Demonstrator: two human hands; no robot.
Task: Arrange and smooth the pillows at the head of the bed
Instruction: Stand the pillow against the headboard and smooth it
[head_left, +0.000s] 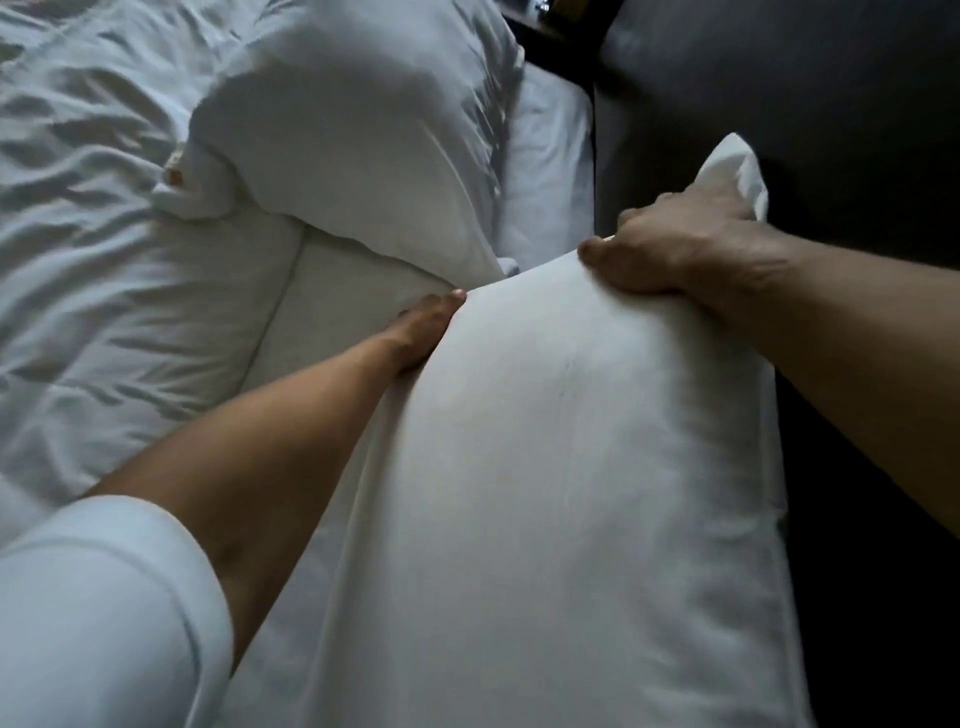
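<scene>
A large white pillow fills the lower middle of the head view, lying along the dark headboard. My right hand grips its far upper edge, fingers curled over the fabric. My left hand lies flat against the pillow's left side, fingers together and partly tucked under it. A second white pillow, creased and puffed, rests farther up the bed. A third pillow shows partly behind it, against the headboard.
The dark padded headboard runs down the right side. A rumpled white duvet covers the bed at left, with its folded edge beside my left hand. A dark nightstand sits at the top.
</scene>
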